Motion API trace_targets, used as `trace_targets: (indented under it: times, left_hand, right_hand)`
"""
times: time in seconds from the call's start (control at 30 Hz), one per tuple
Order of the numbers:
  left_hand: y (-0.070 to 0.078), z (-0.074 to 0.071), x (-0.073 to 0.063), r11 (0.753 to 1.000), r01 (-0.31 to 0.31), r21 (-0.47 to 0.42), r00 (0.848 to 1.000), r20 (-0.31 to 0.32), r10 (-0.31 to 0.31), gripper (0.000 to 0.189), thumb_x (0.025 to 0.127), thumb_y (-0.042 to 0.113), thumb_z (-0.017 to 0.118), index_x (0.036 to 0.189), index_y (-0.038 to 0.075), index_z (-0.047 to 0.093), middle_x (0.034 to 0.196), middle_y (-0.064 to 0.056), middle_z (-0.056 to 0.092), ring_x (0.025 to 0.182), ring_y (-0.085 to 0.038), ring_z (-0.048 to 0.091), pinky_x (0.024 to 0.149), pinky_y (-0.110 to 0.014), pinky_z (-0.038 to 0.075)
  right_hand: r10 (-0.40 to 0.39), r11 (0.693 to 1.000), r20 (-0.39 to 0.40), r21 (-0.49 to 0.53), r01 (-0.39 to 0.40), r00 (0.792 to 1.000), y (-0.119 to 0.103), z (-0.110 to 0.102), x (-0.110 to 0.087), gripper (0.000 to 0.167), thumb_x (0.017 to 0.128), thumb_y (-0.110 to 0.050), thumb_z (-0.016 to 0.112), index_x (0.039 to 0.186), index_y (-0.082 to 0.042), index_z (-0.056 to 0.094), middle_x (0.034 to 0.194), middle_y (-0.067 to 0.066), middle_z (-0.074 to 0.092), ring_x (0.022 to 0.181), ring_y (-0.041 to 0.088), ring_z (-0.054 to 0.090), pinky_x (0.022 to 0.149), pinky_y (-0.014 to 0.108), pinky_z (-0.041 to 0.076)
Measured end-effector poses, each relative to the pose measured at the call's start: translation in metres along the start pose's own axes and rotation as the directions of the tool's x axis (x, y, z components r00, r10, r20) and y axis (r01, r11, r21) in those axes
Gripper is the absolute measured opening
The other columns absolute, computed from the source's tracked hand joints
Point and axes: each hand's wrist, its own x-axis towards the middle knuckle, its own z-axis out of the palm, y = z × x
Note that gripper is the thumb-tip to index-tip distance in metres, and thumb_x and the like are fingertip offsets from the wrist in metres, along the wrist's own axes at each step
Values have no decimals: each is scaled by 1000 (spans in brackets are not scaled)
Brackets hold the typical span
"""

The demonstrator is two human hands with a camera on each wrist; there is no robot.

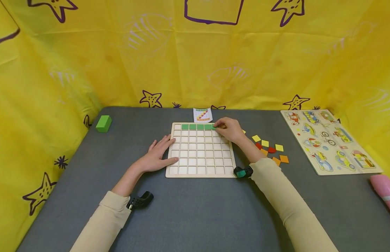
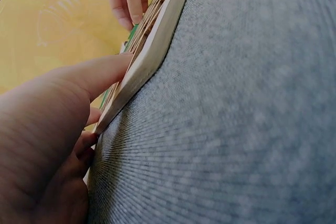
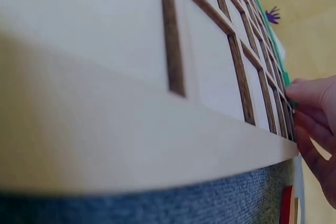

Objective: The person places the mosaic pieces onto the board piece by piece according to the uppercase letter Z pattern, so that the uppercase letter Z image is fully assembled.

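A pale wooden grid board lies on the grey table in the head view. Green square tiles fill several cells of its far row; the far-left cell is bare wood. My right hand pinches another green tile over the right part of that row, its fingertips at the board. On the board's left edge rests my left hand, fingers spread and thumb laid on the rim. Just behind the board stands a small pattern card with coloured squares.
Loose yellow tiles, orange tiles and red tiles lie right of the board, partly behind my right forearm. A picture puzzle board lies far right, near a pink object. A green block sits far left.
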Motion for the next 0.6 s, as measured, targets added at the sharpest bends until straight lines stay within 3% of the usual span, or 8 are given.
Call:
trace_targets:
  times: [0.2,0.4,0.6]
  left_hand:
    - [0,0,0,1000,-2,4,1000,-5,2,81,93,41,64,154,3,25,161,-17,13,148,-32,5,114,-56,-4]
    - [0,1,-1,1000,-4,2,1000,-8,4,81,93,41,64,154,4,26,161,-17,12,148,-32,5,114,-56,-4]
    - [-1,2,0,1000,-12,3,1000,-10,12,80,93,40,63,154,3,26,161,-18,12,148,-33,5,114,-56,-4]
  right_hand:
    - [2,1000,16,15,-2,1000,1,-2,-3,14,94,-8,64,105,-4,72,106,13,65,99,29,60,87,42,50]
    - [-47,999,33,-12,48,998,4,-4,-4,16,95,-4,61,107,-2,72,109,15,66,101,31,61,88,44,49]
    - [-32,999,86,-2,33,996,5,-18,-7,24,99,-7,54,116,-4,71,125,15,64,110,33,59,89,45,47]
